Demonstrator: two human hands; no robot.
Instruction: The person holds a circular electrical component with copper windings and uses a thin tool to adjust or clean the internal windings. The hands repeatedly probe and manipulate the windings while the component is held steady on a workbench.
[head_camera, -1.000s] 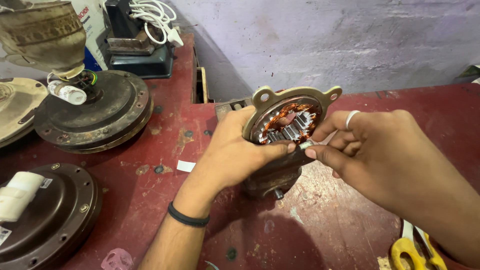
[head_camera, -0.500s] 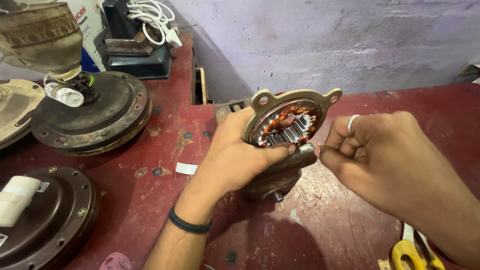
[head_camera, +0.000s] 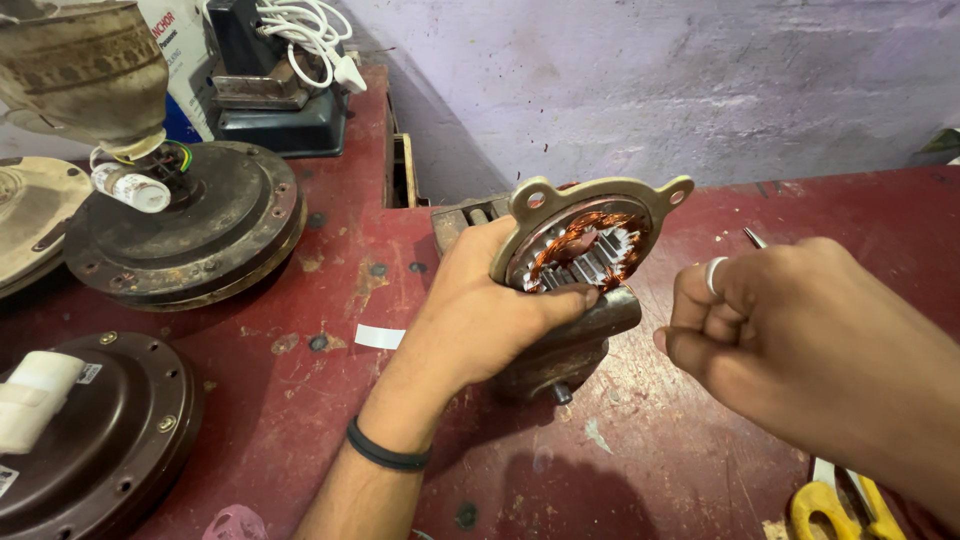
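Note:
My left hand (head_camera: 480, 310) grips a small motor housing (head_camera: 570, 340) and holds it tilted up off the red table. Its open face shows copper windings (head_camera: 585, 245) and steel teeth inside a tan flange with mounting ears. The thumb lies across the lower rim. My right hand (head_camera: 790, 320), with a ring on one finger, is curled into a loose fist just right of the housing and does not touch it. A thin metal tip (head_camera: 755, 238) shows behind its knuckles; I cannot tell whether the hand holds it.
Two dark round fan motor bodies (head_camera: 190, 230) (head_camera: 100, 430) lie on the red table (head_camera: 700, 470) at left, beside a worn tan fan cover (head_camera: 80, 75). A dark device with a coiled white cable (head_camera: 300, 30) stands at the back. Yellow-handled scissors (head_camera: 835, 505) lie at bottom right.
My right hand has drawn back from the housing's rim, where its fingertips were pinching, and moved to the right as a fist. The left hand has kept its hold on the housing.

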